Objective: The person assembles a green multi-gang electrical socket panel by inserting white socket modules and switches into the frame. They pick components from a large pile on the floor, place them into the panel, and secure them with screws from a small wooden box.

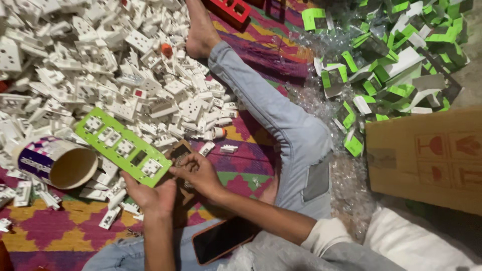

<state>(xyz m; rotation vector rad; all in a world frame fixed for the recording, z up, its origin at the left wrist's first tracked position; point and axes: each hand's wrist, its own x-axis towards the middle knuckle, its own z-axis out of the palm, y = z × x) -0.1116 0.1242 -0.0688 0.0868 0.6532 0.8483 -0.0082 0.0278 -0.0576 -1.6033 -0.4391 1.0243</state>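
Green tray (123,146) slants up-left to down-right; both hands, left (150,195) and right (198,173), grip its lower end.

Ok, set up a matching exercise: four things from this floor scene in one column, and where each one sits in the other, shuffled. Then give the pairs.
Things
1. green card
2. cardboard tube
3. phone
4. cardboard box

Places
A. lying on the person's lap, screen dark
B. at the right edge, beside the pile of green and white packaging
C. held in the left hand, with the right hand at its lower end
D. on its side on the mat, at the edge of the heap of white sockets

Pairs: 1-C, 2-D, 3-A, 4-B
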